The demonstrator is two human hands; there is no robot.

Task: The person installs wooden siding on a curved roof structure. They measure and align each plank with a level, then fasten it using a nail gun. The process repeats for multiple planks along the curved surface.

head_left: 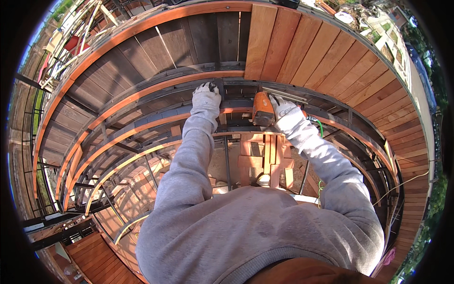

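Observation:
My right hand (285, 110), in a white glove, is wrapped round an orange nail gun (262, 110). The gun's metal magazine (288, 96) reaches off to the right, above the hand, and a green air hose (318, 124) trails beside the wrist. My left hand (206, 90), in a white glove with dark fingertips, is closed at a small dark flat piece (218, 88) beside the curved framing. How firmly it grips that piece is hard to see. Both hands are over the curved, dark-topped joists (175, 112) with reddish wooden faces.
Reddish deck boards (321, 52) cover the far right side of the curve. Dark weathered boards (142, 52) fill the far left. Open gaps lie between the joists, with wood pieces (272, 154) on the ground below. A thin pale cord (402, 183) crosses the right-hand boards.

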